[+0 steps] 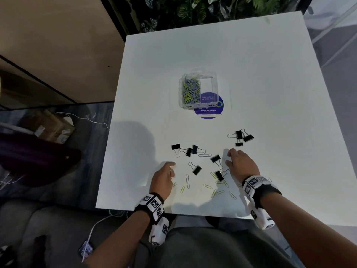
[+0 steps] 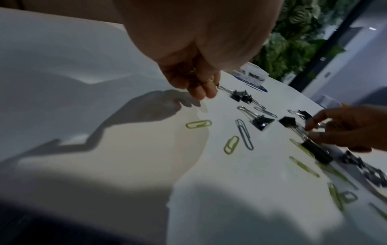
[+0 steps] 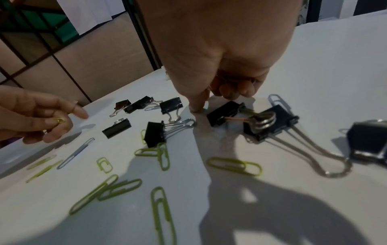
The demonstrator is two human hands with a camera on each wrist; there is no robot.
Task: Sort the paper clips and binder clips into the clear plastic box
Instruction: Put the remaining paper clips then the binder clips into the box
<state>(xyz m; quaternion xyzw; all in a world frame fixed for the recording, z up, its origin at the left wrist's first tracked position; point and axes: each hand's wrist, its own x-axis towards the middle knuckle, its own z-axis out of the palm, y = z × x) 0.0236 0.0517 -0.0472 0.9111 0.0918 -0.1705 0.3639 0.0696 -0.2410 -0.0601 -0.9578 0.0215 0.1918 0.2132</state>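
Observation:
The clear plastic box (image 1: pixel 209 84) stands mid-table, its left compartment full of grey and yellow paper clips (image 1: pixel 191 90). Black binder clips (image 1: pixel 196 169) and loose paper clips (image 1: pixel 187 181) lie scattered near the front edge. My left hand (image 1: pixel 171 169) hovers left of them and pinches a yellow paper clip (image 3: pixel 59 120) in its curled fingers (image 2: pixel 204 92). My right hand (image 1: pixel 230 157) is among the binder clips. Its curled fingers (image 3: pixel 243 90) hold wire clips against the palm, and one fingertip (image 3: pixel 196 107) presses the table beside a binder clip (image 3: pixel 224 113).
A round purple sticker (image 1: pixel 209 112) lies under the box's near corner. Three more binder clips (image 1: pixel 241 136) sit to the right. The white table (image 1: pixel 270 84) ends at my lap. Cardboard boxes (image 1: pixel 50 126) stand on the floor to the left, with plants (image 1: pixel 202 8) behind.

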